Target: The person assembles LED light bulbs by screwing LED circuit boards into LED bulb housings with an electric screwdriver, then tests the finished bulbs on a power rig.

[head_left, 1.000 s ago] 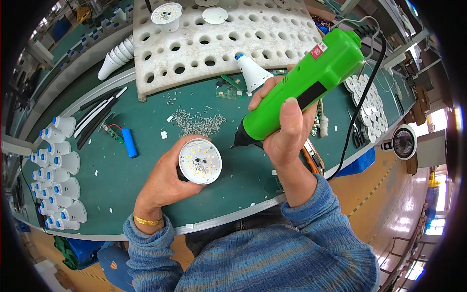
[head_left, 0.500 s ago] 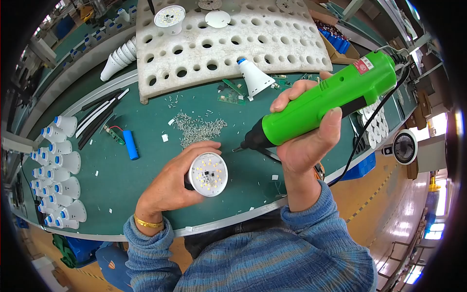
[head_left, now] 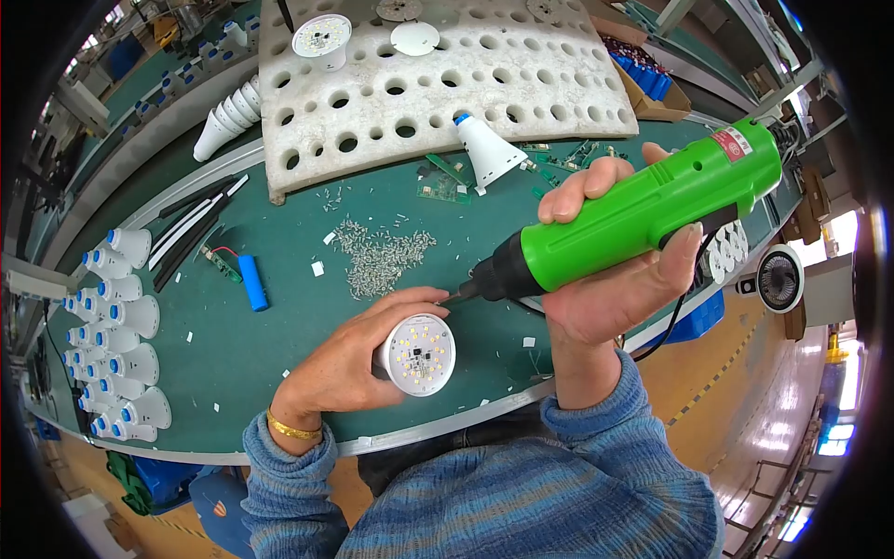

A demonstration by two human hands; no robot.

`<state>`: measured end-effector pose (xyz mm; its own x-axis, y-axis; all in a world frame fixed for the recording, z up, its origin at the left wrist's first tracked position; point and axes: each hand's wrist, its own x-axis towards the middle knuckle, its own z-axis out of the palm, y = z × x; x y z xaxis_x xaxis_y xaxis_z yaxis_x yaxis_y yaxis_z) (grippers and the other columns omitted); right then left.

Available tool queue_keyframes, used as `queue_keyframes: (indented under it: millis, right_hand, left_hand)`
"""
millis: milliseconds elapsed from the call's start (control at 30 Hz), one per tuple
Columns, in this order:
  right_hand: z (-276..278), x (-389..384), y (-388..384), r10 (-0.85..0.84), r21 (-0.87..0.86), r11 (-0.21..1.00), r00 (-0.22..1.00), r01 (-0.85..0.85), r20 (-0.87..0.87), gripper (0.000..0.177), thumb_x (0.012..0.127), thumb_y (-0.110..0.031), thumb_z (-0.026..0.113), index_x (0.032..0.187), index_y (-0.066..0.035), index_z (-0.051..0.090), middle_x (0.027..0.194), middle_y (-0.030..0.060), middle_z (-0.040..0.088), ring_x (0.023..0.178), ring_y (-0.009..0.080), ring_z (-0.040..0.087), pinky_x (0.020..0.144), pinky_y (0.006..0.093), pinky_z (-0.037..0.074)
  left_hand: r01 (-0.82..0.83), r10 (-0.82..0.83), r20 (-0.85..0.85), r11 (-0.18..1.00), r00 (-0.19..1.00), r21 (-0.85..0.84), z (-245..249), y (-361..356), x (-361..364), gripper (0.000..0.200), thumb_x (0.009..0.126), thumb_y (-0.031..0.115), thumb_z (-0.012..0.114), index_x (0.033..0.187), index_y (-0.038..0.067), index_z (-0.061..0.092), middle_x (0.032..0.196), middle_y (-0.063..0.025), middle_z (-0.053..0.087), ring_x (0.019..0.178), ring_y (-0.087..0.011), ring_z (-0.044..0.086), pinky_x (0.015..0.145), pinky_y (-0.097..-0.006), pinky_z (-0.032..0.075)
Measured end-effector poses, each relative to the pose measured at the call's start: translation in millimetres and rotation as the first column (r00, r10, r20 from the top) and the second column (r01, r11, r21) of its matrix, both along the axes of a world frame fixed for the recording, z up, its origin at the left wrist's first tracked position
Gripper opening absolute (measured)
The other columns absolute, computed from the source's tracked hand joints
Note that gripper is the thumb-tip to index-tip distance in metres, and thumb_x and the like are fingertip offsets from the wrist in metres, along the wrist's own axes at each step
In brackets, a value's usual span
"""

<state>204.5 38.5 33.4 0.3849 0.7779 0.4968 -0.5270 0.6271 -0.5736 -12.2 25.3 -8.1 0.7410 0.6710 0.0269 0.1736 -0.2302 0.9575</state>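
My left hand (head_left: 349, 359) is wrapped round an LED bulb (head_left: 421, 356), its round board of yellow LEDs facing up. In my right hand (head_left: 605, 279) is a green electric screwdriver (head_left: 633, 219), tilted so its black nose points down and left. The bit tip reaches the left fingertips, just above the bulb's rim. Behind the left hand lies a heap of small screws (head_left: 382, 256) on the green table mat. A white cone-shaped bulb housing (head_left: 489, 156) with a blue end lies beyond the screws, beside small green circuit boards (head_left: 447, 182).
A white foam board (head_left: 428, 93) full of holes spans the back and carries another LED bulb (head_left: 321, 42). Many bulb housings (head_left: 130, 317) stand at the left. A blue battery (head_left: 251, 282) and black and white tubes (head_left: 191, 228) lie nearer. The screwdriver's cable (head_left: 675, 326) hangs at the right.
My left hand has moved the bulb slightly right and toward me. The screwdriver has shifted right, and its bit is now at the left fingertips.
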Motion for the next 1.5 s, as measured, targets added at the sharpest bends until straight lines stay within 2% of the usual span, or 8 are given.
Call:
queue_keyframes:
  millis: [33, 833, 1033, 1133, 1233, 1333, 1433, 1500]
  right_hand:
    - [-0.2, 0.1, 0.2, 0.008, 0.0, 1.0, 1.0, -0.008, -0.007, 0.058, 0.088, -0.052, 0.043, 0.125, -0.007, 0.044, 0.087, 0.0143, 0.052, 0.068, 0.0255, 0.054, 0.062, 0.0386, 0.045]
    - [-3.5, 0.6, -0.5, 0.037, 0.031, 0.999, 0.999, -0.037, 0.007, 0.059, 0.089, -0.052, 0.043, 0.126, -0.007, 0.041, 0.087, 0.0143, 0.052, 0.068, 0.0257, 0.054, 0.061, 0.0398, 0.045]
    - [4.5, 5.5, -2.4, 0.02, 0.035, 0.999, 1.0, -0.019, -0.02, 0.056, 0.089, -0.05, 0.042, 0.124, -0.007, 0.045, 0.086, 0.0142, 0.052, 0.069, 0.0261, 0.053, 0.063, 0.0401, 0.045]
    - [13.0, 10.3, -5.1, 0.042, 0.044, 0.998, 0.998, -0.04, -0.049, 0.056, 0.089, -0.05, 0.042, 0.123, -0.006, 0.045, 0.087, 0.0138, 0.052, 0.07, 0.0253, 0.052, 0.063, 0.0394, 0.044]
    - [22.9, 8.1, -12.1, 0.11, 0.054, 0.993, 0.99, -0.105, -0.088, 0.059, 0.088, -0.052, 0.043, 0.125, -0.006, 0.045, 0.089, 0.0137, 0.051, 0.071, 0.0245, 0.05, 0.065, 0.039, 0.042]
    - [27.4, 1.9, -16.6, 0.195, 0.097, 0.978, 0.976, -0.185, -0.094, 0.063, 0.087, -0.054, 0.043, 0.126, -0.006, 0.044, 0.091, 0.0138, 0.05, 0.073, 0.0243, 0.05, 0.066, 0.0389, 0.041]
    - [28.6, -8.0, -18.1, 0.242, 0.121, 0.965, 0.966, -0.231, -0.09, 0.067, 0.085, -0.057, 0.043, 0.128, -0.006, 0.043, 0.092, 0.0137, 0.049, 0.073, 0.0242, 0.05, 0.066, 0.0389, 0.041]
    - [30.2, -13.2, -19.2, 0.259, 0.103, 0.963, 0.962, -0.249, -0.093, 0.068, 0.085, -0.058, 0.043, 0.129, -0.006, 0.042, 0.091, 0.0135, 0.05, 0.073, 0.024, 0.05, 0.065, 0.0387, 0.041]
  left_hand:
    - [-0.014, 0.015, 0.004, 1.0, 1.0, -0.018, -0.9, -0.8, 0.5, 0.072, 0.046, 0.006, 0.071, 0.116, 0.006, 0.056, 0.13, -0.0115, 0.048, 0.12, -0.028, 0.047, 0.103, -0.0377, 0.035]
    - [-0.004, 0.004, -0.012, 1.0, 1.0, 0.009, 0.8, -1.1, 0.7, 0.075, 0.044, 0.007, 0.07, 0.118, 0.003, 0.054, 0.127, -0.0122, 0.05, 0.119, -0.0282, 0.048, 0.103, -0.0366, 0.034]
    - [-0.006, 0.005, 0.029, 1.0, 1.0, 0.007, -3.1, -1.0, -0.7, 0.073, 0.048, 0.007, 0.071, 0.118, 0.004, 0.054, 0.126, -0.0128, 0.051, 0.118, -0.028, 0.049, 0.102, -0.0364, 0.034]
    - [0.026, -0.028, 0.041, 0.998, 0.999, 0.055, -0.8, 1.3, -2.3, 0.07, 0.055, 0.005, 0.072, 0.121, 0.003, 0.051, 0.127, -0.0118, 0.05, 0.117, -0.0272, 0.05, 0.099, -0.0348, 0.039]
    - [0.018, -0.015, 0.066, 0.998, 0.998, -0.053, -1.9, -0.1, -3.6, 0.07, 0.055, 0.005, 0.073, 0.122, 0.003, 0.051, 0.122, -0.0108, 0.054, 0.114, -0.0258, 0.052, 0.099, -0.0341, 0.039]
    - [0.017, 0.019, 0.177, 0.979, 0.984, -0.202, -8.6, -6.0, -3.7, 0.071, 0.056, 0.005, 0.074, 0.122, 0.002, 0.05, 0.115, -0.0101, 0.059, 0.108, -0.0223, 0.056, 0.096, -0.0326, 0.041]
    - [0.028, -0.021, 0.038, 0.98, 0.999, -0.196, -8.1, -5.8, -9.5, 0.072, 0.056, 0.004, 0.074, 0.123, 0.002, 0.049, 0.11, -0.0094, 0.061, 0.102, -0.0189, 0.058, 0.092, -0.0306, 0.042]
    - [0.029, -0.019, 0.052, 0.978, 0.998, -0.204, -8.7, -6.3, -8.7, 0.073, 0.056, 0.004, 0.074, 0.124, 0.002, 0.049, 0.108, -0.009, 0.061, 0.1, -0.0178, 0.058, 0.09, -0.0298, 0.043]
